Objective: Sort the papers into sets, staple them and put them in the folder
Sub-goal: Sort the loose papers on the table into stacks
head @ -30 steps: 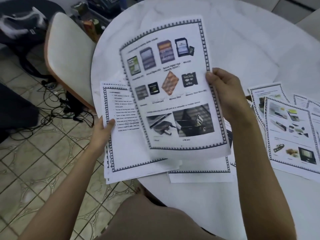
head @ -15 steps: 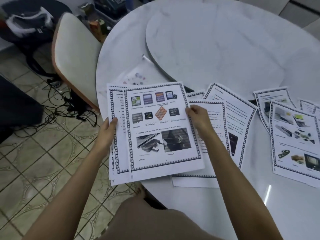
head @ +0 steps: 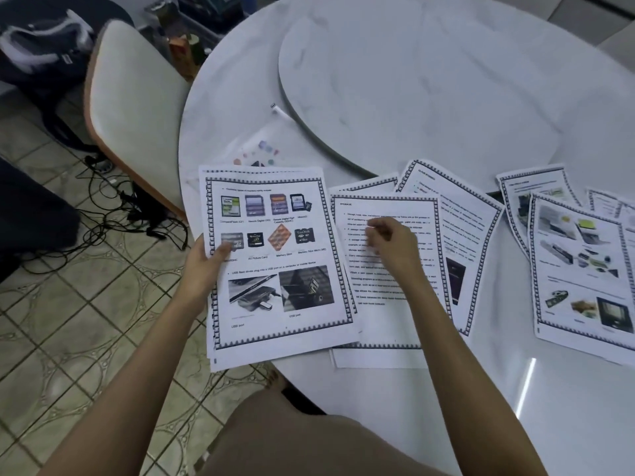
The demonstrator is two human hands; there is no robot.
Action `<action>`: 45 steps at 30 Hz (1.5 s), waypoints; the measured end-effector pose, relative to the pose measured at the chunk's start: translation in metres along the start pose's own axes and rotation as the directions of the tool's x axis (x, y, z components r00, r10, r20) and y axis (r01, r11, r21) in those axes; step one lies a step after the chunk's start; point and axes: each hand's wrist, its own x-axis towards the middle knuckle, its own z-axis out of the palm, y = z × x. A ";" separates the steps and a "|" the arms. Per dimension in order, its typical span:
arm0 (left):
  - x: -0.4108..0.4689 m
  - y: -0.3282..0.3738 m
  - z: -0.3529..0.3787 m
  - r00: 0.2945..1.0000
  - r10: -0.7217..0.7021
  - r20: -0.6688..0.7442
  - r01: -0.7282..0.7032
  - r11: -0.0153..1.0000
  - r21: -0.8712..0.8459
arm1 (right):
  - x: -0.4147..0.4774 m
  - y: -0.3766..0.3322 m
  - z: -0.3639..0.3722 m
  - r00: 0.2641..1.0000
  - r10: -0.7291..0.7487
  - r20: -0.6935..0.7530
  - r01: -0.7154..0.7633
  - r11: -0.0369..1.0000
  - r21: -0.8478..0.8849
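Hands: L (head: pixel 203 266) pinches paper stack (head: pixel 275 297), long axis pointing away; R (head: pixel 392 245) loose, empty.

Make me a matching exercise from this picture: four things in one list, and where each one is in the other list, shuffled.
Things
1. memory card page
2. text-only page
3. device photo page
4. chair

Places
A. beside the table, on the left
B. far right on the table, no hand on it
C. gripped at its left edge by the left hand
D. lying on the table beneath the right hand

Pairs: 1-C, 2-D, 3-B, 4-A
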 end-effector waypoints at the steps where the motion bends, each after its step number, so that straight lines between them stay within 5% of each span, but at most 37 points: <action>1: 0.000 -0.001 0.000 1.000 0.002 0.002 -0.002 1.000 0.005 | -0.001 0.008 -0.011 0.999 0.002 -0.042 -0.003 0.999 -0.039; 8: 0.002 -0.003 -0.002 1.000 0.005 0.000 -0.005 0.999 0.036 | -0.008 0.055 -0.072 0.941 0.135 -0.311 -0.203 0.958 -0.201; 16: -0.001 -0.001 0.002 1.000 0.027 0.003 -0.027 0.999 0.045 | -0.015 0.057 -0.073 0.933 0.257 -0.251 -0.291 0.950 -0.109; 22: -0.003 0.000 0.001 1.000 0.027 0.000 -0.027 0.998 0.048 | -0.016 0.054 -0.077 0.953 0.243 -0.181 -0.249 0.968 -0.015; 35: -0.003 -0.003 0.001 0.999 0.036 -0.018 -0.035 0.998 0.043 | 0.003 -0.021 -0.151 0.945 -0.125 -0.303 0.103 0.991 -0.086; 45: -0.001 -0.004 0.001 0.999 0.044 -0.010 -0.044 0.998 0.052 | 0.020 -0.064 -0.118 0.975 -0.122 -0.188 0.136 0.989 0.064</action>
